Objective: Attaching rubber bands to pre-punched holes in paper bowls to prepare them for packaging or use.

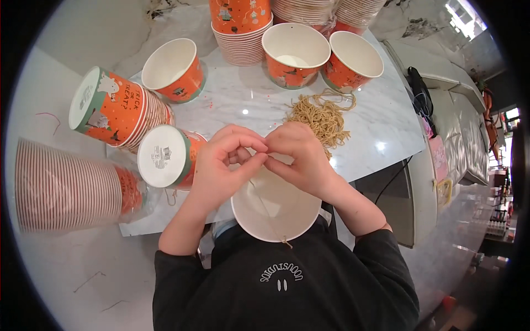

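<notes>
A white-lined paper bucket sits against my body with its mouth facing up. My left hand and my right hand meet above its far side, thumbs and fingertips pinched together. A thin tan twine runs from under the fingers across the bucket's mouth to a small knot at the near rim. The fingertips hide the twine's other end. Just beyond my right hand lies a tangled heap of tan cords.
On the marble table, open orange buckets stand at the back beside a tall stack. Tipped bucket stacks lie at the left, near a plastic-wrapped stack. A pale couch is on the right.
</notes>
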The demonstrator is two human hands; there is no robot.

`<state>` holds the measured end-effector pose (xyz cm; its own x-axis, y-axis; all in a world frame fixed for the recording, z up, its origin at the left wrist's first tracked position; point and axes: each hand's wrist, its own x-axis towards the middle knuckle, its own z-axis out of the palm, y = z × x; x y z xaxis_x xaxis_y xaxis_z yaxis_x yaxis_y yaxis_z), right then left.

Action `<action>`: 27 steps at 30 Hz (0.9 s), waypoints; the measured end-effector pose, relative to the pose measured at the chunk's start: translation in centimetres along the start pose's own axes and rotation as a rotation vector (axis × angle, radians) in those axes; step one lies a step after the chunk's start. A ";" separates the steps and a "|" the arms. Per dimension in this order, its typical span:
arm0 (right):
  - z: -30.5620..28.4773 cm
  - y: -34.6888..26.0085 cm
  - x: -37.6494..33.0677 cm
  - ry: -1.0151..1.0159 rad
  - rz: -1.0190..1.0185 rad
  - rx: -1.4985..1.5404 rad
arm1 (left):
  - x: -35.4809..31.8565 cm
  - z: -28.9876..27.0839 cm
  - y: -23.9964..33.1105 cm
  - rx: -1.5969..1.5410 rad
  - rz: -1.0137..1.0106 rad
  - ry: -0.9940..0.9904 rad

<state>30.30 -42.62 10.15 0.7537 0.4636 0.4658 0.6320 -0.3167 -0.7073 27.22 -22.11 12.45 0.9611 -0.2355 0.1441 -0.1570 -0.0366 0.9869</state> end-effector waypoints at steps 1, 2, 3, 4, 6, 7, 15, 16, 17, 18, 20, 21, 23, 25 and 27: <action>-0.2 -0.2 0.1 -0.025 -0.015 -0.072 | -0.3 0.2 0.9 -0.039 0.009 0.021; -0.4 -0.2 0.0 -0.045 -0.026 -0.143 | -0.6 0.4 1.6 -0.078 0.016 0.037; -0.4 0.0 -0.1 -0.044 -0.025 -0.143 | -0.8 0.4 2.2 -0.077 0.015 0.035; -0.3 0.3 -0.2 -0.035 -0.027 -0.165 | -1.1 0.3 2.7 -0.167 0.048 0.030; -0.1 0.5 -0.3 -0.029 -0.037 -0.187 | -2.2 -0.1 3.3 -0.254 0.086 0.031; -0.1 0.5 -0.4 -0.020 -0.046 -0.248 | -2.7 -0.3 3.5 -0.262 0.180 0.018; -3.6 0.7 1.0 -0.794 0.663 0.275 | -6.2 -1.8 3.8 -0.567 0.647 -0.039; -3.3 1.6 0.8 -0.792 0.661 0.273 | -5.4 -2.9 3.2 -0.636 0.792 -0.297; -2.4 3.1 0.3 -0.859 0.787 0.398 | -4.7 -3.1 3.5 -0.605 0.857 -0.433; -1.9 4.8 -0.6 -0.909 0.921 0.526 | -3.9 -3.1 4.0 -0.582 0.921 -0.579; 0.8 5.4 -1.9 -0.894 0.930 0.669 | -4.0 -0.8 4.1 -0.688 0.894 -0.682; 2.0 4.7 -1.8 -0.889 0.898 0.773 | -4.2 0.2 3.8 -0.731 0.908 -0.736; 4.1 4.4 -2.5 -0.774 0.975 0.923 | -5.4 1.6 3.8 -0.621 0.876 -0.658; 3.9 3.2 -2.0 -0.595 1.092 1.277 | -5.4 1.4 3.9 -0.537 0.853 -0.669; 3.2 2.9 -1.6 -0.415 0.950 1.460 | -5.5 0.6 4.5 -0.306 1.094 -0.512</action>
<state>30.35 -41.63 5.69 0.4921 0.8064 -0.3279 -0.7764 0.2363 -0.5842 21.14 -21.54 16.03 0.1497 -0.3535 0.9234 -0.6927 0.6289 0.3531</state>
